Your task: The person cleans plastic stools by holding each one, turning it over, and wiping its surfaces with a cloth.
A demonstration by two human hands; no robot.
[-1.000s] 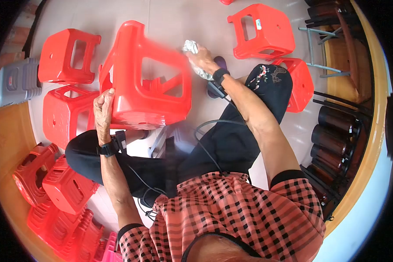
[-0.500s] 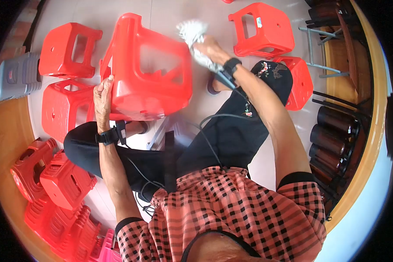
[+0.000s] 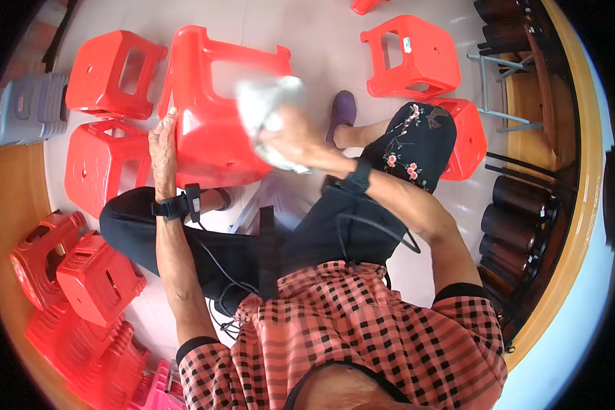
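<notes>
A red plastic stool (image 3: 201, 133) lies tipped between my knees, its seat towards me and its legs pointing away. My left hand (image 3: 162, 142) is closed on the stool's left edge, with the thumb along the side. My right hand (image 3: 297, 140) grips a pale cloth (image 3: 258, 102), blurred by motion, over the right part of the stool. Whether the whole cloth touches the plastic I cannot tell. Black straps with small devices and cables are round both my wrists.
Red stools (image 3: 109, 75) stand at the left, with another stool (image 3: 417, 58) at the upper right. Grey stacked stools (image 3: 31, 109) are by the left wall. More red stools (image 3: 99, 277) pile up at the lower left. Dark cylinders (image 3: 519, 201) and a folding metal frame (image 3: 485, 82) line the right.
My right hand has brought the cloth left and towards me, from beyond the stool's right side onto it. My left hand keeps its hold on the stool's edge.
</notes>
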